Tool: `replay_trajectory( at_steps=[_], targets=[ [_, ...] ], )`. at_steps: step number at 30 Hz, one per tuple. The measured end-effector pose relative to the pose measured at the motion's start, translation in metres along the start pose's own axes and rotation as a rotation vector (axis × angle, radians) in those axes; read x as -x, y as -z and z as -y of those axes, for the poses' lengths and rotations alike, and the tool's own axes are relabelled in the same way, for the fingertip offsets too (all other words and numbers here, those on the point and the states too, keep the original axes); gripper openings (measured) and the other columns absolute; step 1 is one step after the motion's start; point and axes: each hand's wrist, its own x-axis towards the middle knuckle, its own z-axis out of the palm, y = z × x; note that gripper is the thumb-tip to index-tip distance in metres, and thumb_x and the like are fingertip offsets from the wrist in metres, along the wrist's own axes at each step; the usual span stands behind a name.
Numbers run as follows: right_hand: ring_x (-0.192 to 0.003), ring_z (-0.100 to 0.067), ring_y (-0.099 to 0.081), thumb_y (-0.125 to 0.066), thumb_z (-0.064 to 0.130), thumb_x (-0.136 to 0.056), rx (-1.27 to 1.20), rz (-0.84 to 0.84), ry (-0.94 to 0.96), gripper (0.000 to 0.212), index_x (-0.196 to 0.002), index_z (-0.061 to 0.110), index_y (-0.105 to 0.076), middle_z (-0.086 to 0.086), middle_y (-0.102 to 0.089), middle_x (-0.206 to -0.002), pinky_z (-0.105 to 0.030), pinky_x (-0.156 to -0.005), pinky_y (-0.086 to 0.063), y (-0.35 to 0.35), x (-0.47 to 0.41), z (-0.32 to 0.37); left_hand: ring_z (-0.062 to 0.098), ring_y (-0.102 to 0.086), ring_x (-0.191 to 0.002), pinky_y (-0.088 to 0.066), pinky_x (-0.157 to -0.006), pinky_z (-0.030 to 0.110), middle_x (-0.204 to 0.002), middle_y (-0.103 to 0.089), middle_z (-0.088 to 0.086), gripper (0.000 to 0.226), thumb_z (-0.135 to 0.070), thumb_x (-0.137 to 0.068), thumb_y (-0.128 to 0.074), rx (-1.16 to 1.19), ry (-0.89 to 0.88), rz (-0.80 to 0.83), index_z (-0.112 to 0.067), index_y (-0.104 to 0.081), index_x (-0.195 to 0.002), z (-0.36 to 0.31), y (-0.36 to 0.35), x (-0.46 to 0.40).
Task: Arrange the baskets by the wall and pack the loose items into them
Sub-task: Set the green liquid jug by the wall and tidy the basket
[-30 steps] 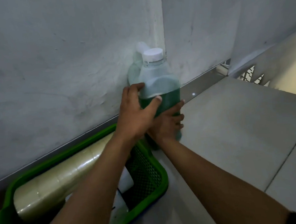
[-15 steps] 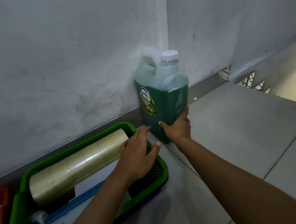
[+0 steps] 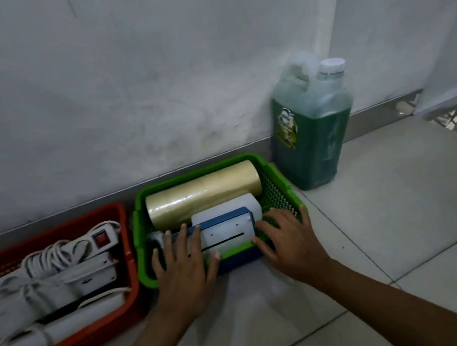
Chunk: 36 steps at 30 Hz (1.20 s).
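Two baskets: green basket [image 3: 281,180] and red basket [image 3: 124,266] sit side by side on the floor [image 3: 393,212], backs near the wall [image 3: 157,82].
Hands: left hand [image 3: 184,266] lies flat, fingers spread, over the green basket's front rim; right hand [image 3: 289,239] rests flat on its right front corner.
Green basket contents: tape roll [image 3: 204,192], blue-and-white device [image 3: 227,228].
Red basket contents: power strip [image 3: 89,242] with coiled cord.
Open room: bare tiles to the right; green jug [image 3: 311,142] stands upright in the wall corner, just beside the green basket.

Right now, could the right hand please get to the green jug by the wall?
Probably yes: the right hand rests on the green basket, and only bare floor lies between it and the green jug.
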Motion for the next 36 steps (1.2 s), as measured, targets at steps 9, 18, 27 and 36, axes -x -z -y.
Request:
replay_trajectory(
  at_steps=[9, 18, 27, 36],
  targets=[
    [-0.069, -0.021, -0.066, -0.026, 0.056, -0.092, 0.246, -0.011, 0.139, 0.050, -0.082, 0.026, -0.065, 0.003, -0.067, -0.074, -0.065, -0.092, -0.044, -0.009, -0.014, -0.027, 0.042, -0.056, -0.120, -0.045, -0.087, 0.063, -0.136, -0.056, 0.014, 0.072, -0.060, -0.092, -0.004, -0.096, 0.056, 0.015, -0.021, -0.044, -0.136, -0.007, -0.014, -0.007],
    [-0.067, -0.020, -0.064, -0.012, 0.059, -0.095, 0.260, -0.042, 0.156, 0.057, -0.081, 0.027, -0.057, 0.005, -0.061, -0.071, -0.063, -0.091, -0.041, -0.015, -0.034, -0.046, 0.037, -0.054, -0.124, -0.018, -0.097, 0.055, -0.140, -0.053, 0.008, 0.070, -0.059, -0.093, -0.005, -0.067, -0.025, 0.030, -0.024, -0.045, -0.138, -0.011, -0.025, -0.035],
    [-0.109, -0.019, -0.056, -0.040, 0.059, -0.090, 0.100, 0.327, -0.037, 0.040, -0.102, 0.026, -0.059, 0.002, -0.064, -0.106, -0.049, -0.110, -0.025, 0.019, -0.037, -0.026, 0.022, 0.015, -0.148, -0.001, -0.118, 0.045, -0.160, 0.015, -0.006, 0.074, -0.059, -0.093, -0.030, 0.276, -0.158, 0.163, -0.030, 0.006, -0.151, 0.008, 0.011, -0.024],
    [-0.106, -0.032, -0.055, -0.061, 0.041, -0.078, -0.120, 0.094, 0.431, 0.048, -0.116, 0.014, -0.057, -0.012, -0.060, -0.115, -0.044, -0.097, -0.043, 0.009, -0.037, 0.158, 0.030, -0.028, -0.143, -0.027, -0.108, 0.056, -0.155, -0.031, 0.009, 0.074, -0.059, -0.082, -0.027, -0.088, 0.066, -0.122, -0.016, -0.039, -0.142, 0.143, 0.037, 0.060]
  ],
)
